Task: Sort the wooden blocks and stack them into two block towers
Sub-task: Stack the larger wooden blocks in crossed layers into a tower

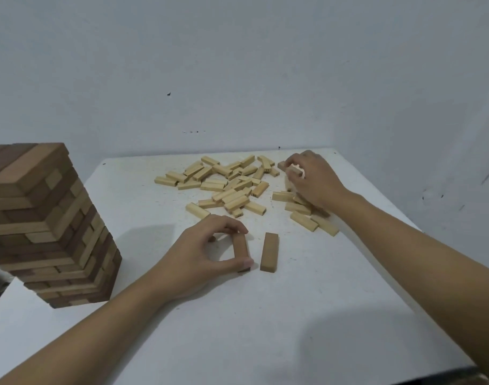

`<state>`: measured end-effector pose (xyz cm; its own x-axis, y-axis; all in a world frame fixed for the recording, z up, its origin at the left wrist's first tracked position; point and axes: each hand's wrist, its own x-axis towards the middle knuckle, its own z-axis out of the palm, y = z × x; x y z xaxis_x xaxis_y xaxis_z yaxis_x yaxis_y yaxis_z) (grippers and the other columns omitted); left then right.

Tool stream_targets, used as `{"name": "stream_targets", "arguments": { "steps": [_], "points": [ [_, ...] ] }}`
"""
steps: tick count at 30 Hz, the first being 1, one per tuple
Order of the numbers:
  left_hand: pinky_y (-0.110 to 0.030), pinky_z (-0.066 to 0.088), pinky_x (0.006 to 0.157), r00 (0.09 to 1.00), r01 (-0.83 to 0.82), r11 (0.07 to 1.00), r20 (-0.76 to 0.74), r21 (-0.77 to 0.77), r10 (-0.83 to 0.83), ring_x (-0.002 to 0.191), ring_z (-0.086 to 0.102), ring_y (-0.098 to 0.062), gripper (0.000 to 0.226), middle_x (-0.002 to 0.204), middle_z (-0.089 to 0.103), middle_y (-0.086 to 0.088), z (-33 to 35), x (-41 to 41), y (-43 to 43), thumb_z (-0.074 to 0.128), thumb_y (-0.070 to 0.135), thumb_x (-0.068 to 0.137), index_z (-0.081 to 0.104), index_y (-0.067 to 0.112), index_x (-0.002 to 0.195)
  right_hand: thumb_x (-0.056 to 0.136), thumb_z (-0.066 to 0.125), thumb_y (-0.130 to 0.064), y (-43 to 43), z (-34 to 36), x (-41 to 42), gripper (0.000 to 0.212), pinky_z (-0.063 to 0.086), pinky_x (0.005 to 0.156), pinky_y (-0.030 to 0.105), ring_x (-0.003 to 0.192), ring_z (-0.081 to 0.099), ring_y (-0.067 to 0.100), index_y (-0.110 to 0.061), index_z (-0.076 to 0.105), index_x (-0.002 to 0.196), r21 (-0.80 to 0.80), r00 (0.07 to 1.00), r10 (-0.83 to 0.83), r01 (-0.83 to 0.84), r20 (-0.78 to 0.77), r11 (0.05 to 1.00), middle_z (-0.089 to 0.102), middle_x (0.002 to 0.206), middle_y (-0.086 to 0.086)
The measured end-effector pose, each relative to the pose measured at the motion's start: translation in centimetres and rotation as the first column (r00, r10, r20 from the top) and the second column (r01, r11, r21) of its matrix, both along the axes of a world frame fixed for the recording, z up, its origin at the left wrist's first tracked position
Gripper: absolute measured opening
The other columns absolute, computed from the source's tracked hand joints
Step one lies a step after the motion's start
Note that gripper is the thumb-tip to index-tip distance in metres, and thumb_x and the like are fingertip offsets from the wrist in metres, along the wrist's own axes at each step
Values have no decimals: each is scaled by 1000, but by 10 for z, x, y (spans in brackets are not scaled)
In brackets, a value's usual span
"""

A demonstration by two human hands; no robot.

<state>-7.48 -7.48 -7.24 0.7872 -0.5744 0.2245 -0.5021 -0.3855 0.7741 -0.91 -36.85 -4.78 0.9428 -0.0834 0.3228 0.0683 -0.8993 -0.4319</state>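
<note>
Your two forearms reach in from the bottom corners across the white table (237,329), the left forearm (85,337) coming from the lower left and the right forearm (432,259) from the lower right.

Your left hand (199,254) sits near the middle of the table and pinches a brown wooden block (241,251) end to end, with the fingertips on its far end and the thumb on its near end. That block lies lengthwise, pointing away from you. Just beside it on the right, not touching it, lies a second brown block (269,252), almost parallel and free of either hand.

Your right hand (313,179) is farther out, at the right edge of the scattered pile of pale wooden blocks (226,187). Its fingers curl around a tan block (286,167) held at the far right side of the heap. More pale blocks lie under and beside your wrist.

The pale blocks are strewn loosely over the far half of the table, some overlapping, some showing dark marks on their ends.

On the left edge stands a tall block tower (43,226) of mixed brown and pale layers, well apart from both hands. A plain grey-white wall (237,65) rises behind the table.
</note>
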Motion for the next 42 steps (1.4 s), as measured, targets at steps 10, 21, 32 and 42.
{"name": "stream_targets", "arguments": {
  "steps": [10, 21, 32, 42],
  "points": [
    [-25, 38, 106, 991, 71, 992, 102, 108, -82, 134, 45, -4, 33, 135, 51, 22, -6, -1, -1, 56, 53, 99, 60, 49, 132, 107, 43, -36, -2, 3, 53, 36, 52, 94, 41, 108, 63, 29, -25, 71, 127, -167, 966, -158, 125, -205, 978, 70, 125, 5],
    [-33, 24, 116, 977, 81, 963, 169, 255, -127, 137, 24, 12, 37, 144, 39, 24, -7, -6, -2, 49, 61, 96, 58, 57, 132, 100, 61, -42, 6, -8, 39, 23, 54, 77, 35, 83, 66, 19, -21, 68, 101, 352, 960, -242, 180, 142, 919, 65, 79, -8],
    [-37, 14, 116, 952, 103, 916, 229, 388, -204, 143, 8, 9, 50, 153, 27, 15, -8, -9, -6, 23, 77, 93, 40, 66, 140, 97, 64, -27, 50, -1, -74, 9, 41, 57, 20, 55, 48, 6, -30, 71, 101, 386, 997, 23, -51, 77, 921, 63, 73, 10],
    [-17, 38, 104, 984, 34, 990, 168, 140, -58, 129, 45, -1, 37, 132, 45, 19, -10, -1, 3, 80, 53, 81, 64, 55, 114, 89, 60, -44, 67, -29, -98, 15, 39, 83, 35, 74, 56, 8, -34, 69, 95, 87, 974, 224, -222, -19, 971, 59, 70, -8]
  ]
}}
